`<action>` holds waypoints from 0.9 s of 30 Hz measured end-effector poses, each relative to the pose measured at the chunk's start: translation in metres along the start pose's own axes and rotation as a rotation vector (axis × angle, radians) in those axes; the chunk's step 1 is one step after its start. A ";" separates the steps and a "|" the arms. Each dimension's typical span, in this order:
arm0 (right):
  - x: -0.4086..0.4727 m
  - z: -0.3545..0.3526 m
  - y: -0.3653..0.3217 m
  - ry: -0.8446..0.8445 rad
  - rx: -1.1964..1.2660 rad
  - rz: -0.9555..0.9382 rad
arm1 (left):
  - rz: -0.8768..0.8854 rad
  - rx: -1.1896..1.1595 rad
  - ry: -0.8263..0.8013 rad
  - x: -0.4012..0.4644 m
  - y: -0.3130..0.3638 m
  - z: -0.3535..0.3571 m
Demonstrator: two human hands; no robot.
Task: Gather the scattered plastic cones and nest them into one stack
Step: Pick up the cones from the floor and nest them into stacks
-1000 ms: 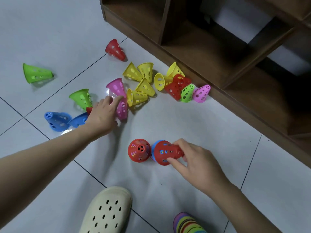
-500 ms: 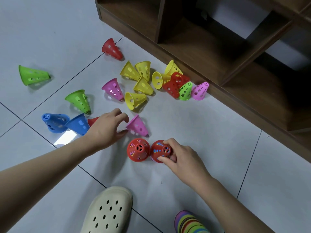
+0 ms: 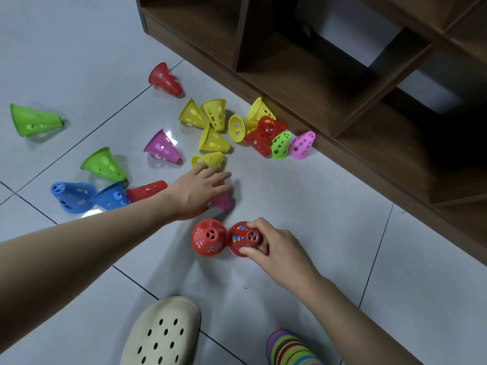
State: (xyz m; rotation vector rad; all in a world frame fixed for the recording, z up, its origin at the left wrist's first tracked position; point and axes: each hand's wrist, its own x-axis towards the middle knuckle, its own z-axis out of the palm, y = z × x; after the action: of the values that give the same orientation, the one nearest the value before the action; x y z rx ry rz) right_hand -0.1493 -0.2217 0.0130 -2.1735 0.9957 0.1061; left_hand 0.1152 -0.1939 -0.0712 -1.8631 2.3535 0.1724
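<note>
Biggest risk I see here: there are 2 red-topped stacks standing side by side, touching, and the right hand (image 3: 274, 246) has its fingers curled around the top of the right stack (image 3: 241, 239), so any sideways nudge would likely knock over the left stack (image 3: 209, 238). Meanwhile the left hand (image 3: 196, 192) reaches forward, fingers stretched out fairly straight over a pink cone (image 3: 222, 201) that's mostly hidden under it; can't tell if it's actually holding it. If it sweeps carelessly it could send the nearby yellow cone (image 3: 208, 159) rolling, since these round tapered things probably roll in arcs on the glossy tile floor (image 3: 303, 196). The rest of the cones lie scattered ahead and to the left, some bunched against the wooden shelf unit (image 3: 342, 106). They look like thin, smooth, hard plastic, hollow with oval holes punched through the walls, flat cut-off tips. A cream clog (image 3: 163, 333) sits near the bottom.
</note>
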 end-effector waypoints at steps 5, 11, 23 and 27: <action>0.008 -0.021 0.004 -0.156 -0.155 -0.018 | -0.013 0.007 0.125 0.015 -0.007 0.004; 0.046 -0.091 0.027 -0.140 0.171 0.099 | -0.468 -0.719 0.565 -0.030 0.022 -0.040; 0.196 -0.102 0.096 0.409 -0.260 0.163 | -0.279 -0.775 0.407 -0.091 0.077 -0.028; 0.200 -0.101 0.097 0.451 -0.317 0.163 | -0.234 -0.714 0.311 -0.090 0.074 -0.019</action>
State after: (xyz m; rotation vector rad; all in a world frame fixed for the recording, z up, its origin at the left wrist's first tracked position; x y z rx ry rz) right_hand -0.0981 -0.4547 -0.0407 -2.4588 1.4952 -0.1702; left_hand 0.0631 -0.0935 -0.0364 -2.6251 2.4297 0.8485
